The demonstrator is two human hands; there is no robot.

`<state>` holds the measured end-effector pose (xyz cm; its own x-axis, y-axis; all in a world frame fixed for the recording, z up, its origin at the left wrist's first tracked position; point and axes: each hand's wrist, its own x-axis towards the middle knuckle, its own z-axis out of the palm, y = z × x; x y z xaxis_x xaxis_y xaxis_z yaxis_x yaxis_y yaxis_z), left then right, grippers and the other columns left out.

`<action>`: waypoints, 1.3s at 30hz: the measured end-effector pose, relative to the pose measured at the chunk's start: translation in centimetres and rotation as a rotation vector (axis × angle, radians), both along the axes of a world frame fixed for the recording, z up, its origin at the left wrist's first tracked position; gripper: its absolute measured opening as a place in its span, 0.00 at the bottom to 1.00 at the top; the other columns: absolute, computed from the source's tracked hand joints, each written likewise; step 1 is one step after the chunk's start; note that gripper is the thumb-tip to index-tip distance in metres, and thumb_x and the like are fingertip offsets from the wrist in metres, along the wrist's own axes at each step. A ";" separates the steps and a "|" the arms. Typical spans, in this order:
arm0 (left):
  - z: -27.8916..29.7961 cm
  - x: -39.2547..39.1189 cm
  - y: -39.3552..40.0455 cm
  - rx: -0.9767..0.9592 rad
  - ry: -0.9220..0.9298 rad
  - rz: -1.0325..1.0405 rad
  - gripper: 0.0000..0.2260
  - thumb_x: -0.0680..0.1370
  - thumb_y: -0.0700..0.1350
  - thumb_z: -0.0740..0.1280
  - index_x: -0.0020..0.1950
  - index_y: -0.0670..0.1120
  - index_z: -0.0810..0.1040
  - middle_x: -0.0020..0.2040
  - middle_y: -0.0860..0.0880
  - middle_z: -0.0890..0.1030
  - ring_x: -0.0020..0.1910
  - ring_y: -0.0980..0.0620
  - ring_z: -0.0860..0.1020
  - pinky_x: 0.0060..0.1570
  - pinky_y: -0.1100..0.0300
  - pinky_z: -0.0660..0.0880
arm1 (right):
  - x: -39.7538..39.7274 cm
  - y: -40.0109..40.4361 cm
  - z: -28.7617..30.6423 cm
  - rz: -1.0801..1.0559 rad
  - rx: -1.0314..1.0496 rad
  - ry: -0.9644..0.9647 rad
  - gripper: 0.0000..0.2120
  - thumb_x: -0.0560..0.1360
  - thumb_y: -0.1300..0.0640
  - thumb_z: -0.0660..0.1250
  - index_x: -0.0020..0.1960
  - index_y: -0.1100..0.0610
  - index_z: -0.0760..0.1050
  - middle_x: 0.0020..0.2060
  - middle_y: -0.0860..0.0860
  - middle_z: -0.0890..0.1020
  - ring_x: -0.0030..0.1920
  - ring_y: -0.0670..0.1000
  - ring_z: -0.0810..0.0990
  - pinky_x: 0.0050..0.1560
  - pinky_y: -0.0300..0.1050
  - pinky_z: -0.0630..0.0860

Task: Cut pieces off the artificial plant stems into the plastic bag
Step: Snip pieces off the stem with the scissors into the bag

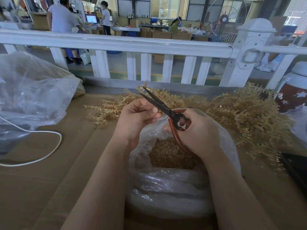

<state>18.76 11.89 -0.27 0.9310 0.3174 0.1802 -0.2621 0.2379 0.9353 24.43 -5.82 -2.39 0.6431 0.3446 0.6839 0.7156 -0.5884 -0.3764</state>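
One scissors (159,105), tips up-left

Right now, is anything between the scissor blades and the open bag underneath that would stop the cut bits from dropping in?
Nothing visible does. The scissors, held in the right hand, are open over the plastic bag, whose mouth gapes below both hands. The left hand sits at the bag's left edge, beside the opening rather than across it.

Tan stems (232,113), red-handled black scissors (163,107)
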 end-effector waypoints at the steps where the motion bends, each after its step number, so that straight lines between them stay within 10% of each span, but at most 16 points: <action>1: 0.0 0.0 0.0 -0.038 0.018 -0.002 0.08 0.75 0.29 0.68 0.42 0.41 0.79 0.35 0.48 0.83 0.36 0.53 0.81 0.41 0.63 0.80 | 0.1 0.0 -0.1 -0.010 -0.005 0.010 0.20 0.67 0.31 0.72 0.41 0.47 0.76 0.33 0.38 0.73 0.31 0.40 0.72 0.32 0.29 0.70; 9: 0.2 -0.1 -1.0 -0.001 0.143 -0.076 0.06 0.69 0.36 0.75 0.41 0.46 0.83 0.39 0.47 0.84 0.38 0.53 0.81 0.40 0.63 0.73 | 0.3 1.1 1.2 0.178 0.417 0.600 0.09 0.71 0.54 0.79 0.43 0.51 0.79 0.40 0.53 0.84 0.38 0.47 0.81 0.41 0.44 0.79; 23: 0.1 0.0 -1.4 0.040 0.152 -0.073 0.06 0.61 0.43 0.77 0.36 0.48 0.85 0.39 0.51 0.84 0.38 0.56 0.78 0.38 0.63 0.71 | 0.6 1.1 1.1 0.277 0.558 0.661 0.13 0.71 0.64 0.77 0.43 0.50 0.77 0.41 0.51 0.86 0.45 0.53 0.85 0.52 0.50 0.81; 32: 0.1 0.1 -1.0 0.002 0.111 0.003 0.02 0.74 0.39 0.73 0.42 0.43 0.82 0.36 0.47 0.83 0.35 0.56 0.77 0.37 0.65 0.74 | 0.7 1.4 0.9 0.194 0.498 0.536 0.14 0.70 0.58 0.79 0.45 0.45 0.77 0.41 0.49 0.84 0.40 0.45 0.82 0.41 0.34 0.79; 39: 0.1 0.2 -0.7 0.050 0.011 0.122 0.06 0.78 0.38 0.69 0.43 0.42 0.83 0.35 0.48 0.81 0.36 0.54 0.76 0.39 0.64 0.74 | 0.5 0.4 0.1 0.035 0.165 0.381 0.27 0.62 0.23 0.67 0.48 0.42 0.72 0.40 0.39 0.80 0.43 0.38 0.79 0.41 0.35 0.72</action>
